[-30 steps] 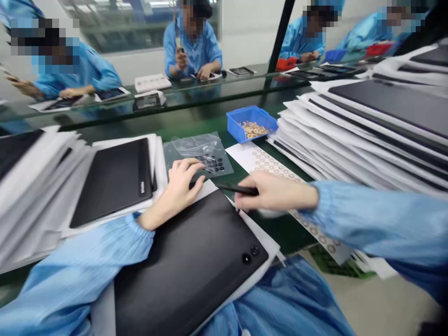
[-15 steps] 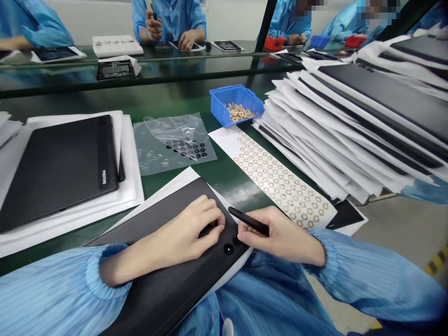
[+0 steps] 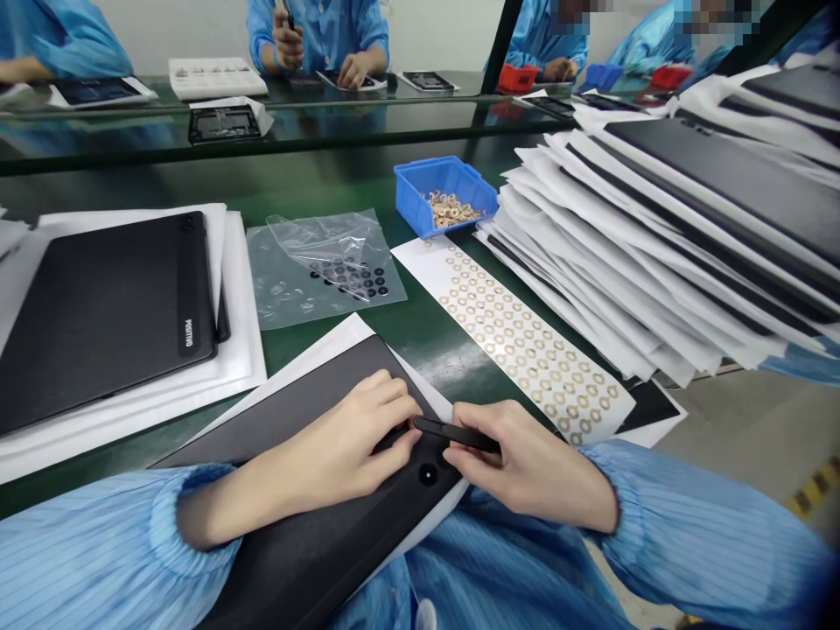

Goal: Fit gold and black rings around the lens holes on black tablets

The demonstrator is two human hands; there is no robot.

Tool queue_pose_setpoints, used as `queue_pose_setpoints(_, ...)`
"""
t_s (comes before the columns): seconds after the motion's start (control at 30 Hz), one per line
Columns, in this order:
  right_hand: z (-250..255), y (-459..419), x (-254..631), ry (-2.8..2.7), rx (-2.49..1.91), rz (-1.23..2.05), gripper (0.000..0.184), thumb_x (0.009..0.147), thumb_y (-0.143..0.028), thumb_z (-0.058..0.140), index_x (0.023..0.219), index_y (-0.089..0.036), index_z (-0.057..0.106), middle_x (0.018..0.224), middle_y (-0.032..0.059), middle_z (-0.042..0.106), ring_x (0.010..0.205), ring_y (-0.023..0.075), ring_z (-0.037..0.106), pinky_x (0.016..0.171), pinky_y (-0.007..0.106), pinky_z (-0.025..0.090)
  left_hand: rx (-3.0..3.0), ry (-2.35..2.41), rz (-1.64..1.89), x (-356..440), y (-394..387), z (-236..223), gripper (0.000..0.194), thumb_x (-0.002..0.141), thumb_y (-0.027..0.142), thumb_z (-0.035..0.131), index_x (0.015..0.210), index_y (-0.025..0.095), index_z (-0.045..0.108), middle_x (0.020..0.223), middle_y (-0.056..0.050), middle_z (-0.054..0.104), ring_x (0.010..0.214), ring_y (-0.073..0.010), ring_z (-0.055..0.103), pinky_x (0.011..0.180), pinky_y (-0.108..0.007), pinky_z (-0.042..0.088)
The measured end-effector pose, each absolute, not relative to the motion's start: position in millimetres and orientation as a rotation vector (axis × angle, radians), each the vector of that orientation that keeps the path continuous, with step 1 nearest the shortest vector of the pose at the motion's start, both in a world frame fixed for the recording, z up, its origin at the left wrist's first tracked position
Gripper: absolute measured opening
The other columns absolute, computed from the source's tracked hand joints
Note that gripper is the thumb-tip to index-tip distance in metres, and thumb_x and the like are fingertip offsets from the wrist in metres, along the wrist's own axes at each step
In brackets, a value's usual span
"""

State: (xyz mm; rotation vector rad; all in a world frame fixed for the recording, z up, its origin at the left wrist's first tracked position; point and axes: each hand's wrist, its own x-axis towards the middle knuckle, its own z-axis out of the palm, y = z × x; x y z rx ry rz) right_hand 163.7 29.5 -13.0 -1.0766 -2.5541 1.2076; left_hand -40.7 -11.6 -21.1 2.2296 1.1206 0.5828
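A black tablet back cover (image 3: 315, 551) lies slanted on white foam sheet in front of me, with a round camera ring (image 3: 429, 474) near its right corner. On the cover rests my left hand (image 3: 367, 429), its fingers curled and thumb and forefinger drawn together; anything between them is hidden. My right hand (image 3: 518, 459) is closed around a slim black pen-shaped tool (image 3: 452, 430). The tool's end points left and meets the left fingertips. Below it, the right thumb and fingertips are at the cover's edge beside the camera ring.
Behind the cover lie a clear plastic bag (image 3: 282, 271) with black rings, a white sheet (image 3: 420, 254) of ring stickers and a blue bin (image 3: 410, 197) of small tan rings. Wrapped covers (image 3: 591, 236) are stacked right; another tablet (image 3: 118, 306) lies left. Co-workers sit across the bench.
My right hand has tipped the black tool lower and to the left, bringing its end to my left fingertips. My left hand stays almost in place on the cover.
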Motion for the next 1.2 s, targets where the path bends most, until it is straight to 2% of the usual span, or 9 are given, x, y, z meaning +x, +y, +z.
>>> queue_pose_setpoints(0.1, -13.7, 27.4, 167.2, -2.485, -1.021, 1.144, 0.026, 0.078, -0.014, 0.059, 0.059, -0.017, 0.042, 0.051, -0.0066, 0.038, 0.047, 0.0068, 0.037, 0.045, 0.021, 0.027, 2.299, 1.116, 0.528, -44.2, -19.4, -18.6, 0.017, 0.093, 0.013, 0.039, 0.099, 0.016, 0.055, 0.088, -0.005, 0.049, 0.084, -0.018, 0.043, 0.075, -0.03, 0.039)
queue_pose_setpoints(0.2, -18.4, 18.6, 174.7, -2.14, -1.025, 1.102, 0.03, 0.084, -0.027, 0.059, 0.057, -0.016, 0.053, 0.055, -0.0037, 0.046, 0.047, 0.0073, 0.044, 0.046, 0.022, 0.033, 2.461, 1.064, 0.396, -48.1, -29.7, -17.6, 0.026, 0.094, 0.016, 0.037, 0.116, 0.016, 0.051, 0.097, -0.008, 0.048, 0.089, -0.0217, 0.043, 0.076, -0.035, 0.04)
queue_pose_setpoints(0.27, -23.8, 8.8, 179.0, -1.847, -1.019, 1.109, 0.035, 0.091, -0.034, 0.048, 0.066, -0.017, 0.064, 0.063, -0.0001, 0.055, 0.051, 0.0092, 0.052, 0.049, 0.023, 0.039, 2.591, 1.012, 0.312, -49.3, -34.6, -18.1, 0.035, 0.093, 0.017, 0.039, 0.127, 0.018, 0.045, 0.105, -0.011, 0.047, 0.093, -0.0251, 0.042, 0.076, -0.038, 0.04)
queue_pose_setpoints(0.33, -29.9, -1.2, 180.7, -1.63, -1.009, 1.147, 0.046, 0.097, -0.038, 0.033, 0.073, -0.019, 0.068, 0.067, 0.0018, 0.057, 0.055, 0.0108, 0.055, 0.05, 0.025, 0.042, 2.667, 0.988, 0.263, -49.1, -36.9, -18.7, 0.039, 0.093, 0.017, 0.04, 0.132, 0.02, 0.042, 0.11, -0.012, 0.046, 0.095, -0.0271, 0.041, 0.076, -0.04, 0.041)
queue_pose_setpoints(0.4, -35.1, -8.6, 179.3, -1.565, -1.021, 1.163, 0.045, 0.097, -0.036, 0.033, 0.072, -0.019, 0.066, 0.068, 0.0018, 0.057, 0.059, 0.0119, 0.057, 0.054, 0.026, 0.045, 2.681, 0.985, 0.243, -48.1, -37.0, -18.7, 0.04, 0.093, 0.017, 0.04, 0.133, 0.02, 0.041, 0.11, -0.012, 0.045, 0.094, -0.0271, 0.041, 0.075, -0.04, 0.041)
queue_pose_setpoints(0.5, -40.2, -13.0, 174.1, -1.661, -1.027, 1.129, 0.019, 0.089, -0.024, 0.051, 0.074, -0.02, 0.061, 0.073, 0.0008, 0.059, 0.066, 0.0126, 0.06, 0.061, 0.025, 0.048, 2.662, 0.986, 0.223, -46.7, -35.6, -17.7, 0.04, 0.093, 0.016, 0.04, 0.133, 0.021, 0.041, 0.107, -0.011, 0.046, 0.092, -0.0263, 0.04, 0.074, -0.039, 0.041)
queue_pose_setpoints(0.57, -42.4, -13.5, 170.4, -1.67, -1.005, 1.156, 0.008, 0.085, -0.016, 0.056, 0.079, -0.02, 0.059, 0.077, 0.0002, 0.06, 0.069, 0.0123, 0.061, 0.062, 0.024, 0.051, 2.647, 0.986, 0.22, -46.2, -34.7, -17.0, 0.04, 0.093, 0.016, 0.04, 0.133, 0.021, 0.041, 0.106, -0.011, 0.046, 0.092, -0.026, 0.04, 0.074, -0.039, 0.041)
queue_pose_setpoints(0.83, -45.6, -16.1, 163.4, -1.588, -1.086, 1.154, 0.017, 0.082, -0.01, 0.056, 0.07, -0.02, 0.051, 0.072, -0.0009, 0.06, 0.064, 0.0117, 0.062, 0.055, 0.022, 0.051, 2.619, 0.998, 0.226, -45.4, -33.6, -17.5, 0.04, 0.091, 0.015, 0.045, 0.13, 0.022, 0.044, 0.103, -0.008, 0.049, 0.091, -0.0243, 0.042, 0.074, -0.036, 0.039)
queue_pose_setpoints(1.2, -41.2, -16.1, 159.9, -1.614, -1.14, 1.118, 0.017, 0.081, -0.009, 0.056, 0.07, -0.02, 0.052, 0.071, -0.0013, 0.06, 0.061, 0.011, 0.062, 0.055, 0.022, 0.051, 2.622, 0.991, 0.242, -44.6, -33.0, -15.2, 0.035, 0.092, 0.017, 0.045, 0.127, 0.02, 0.048, 0.101, -0.008, 0.052, 0.091, -0.0236, 0.043, 0.073, -0.035, 0.037)
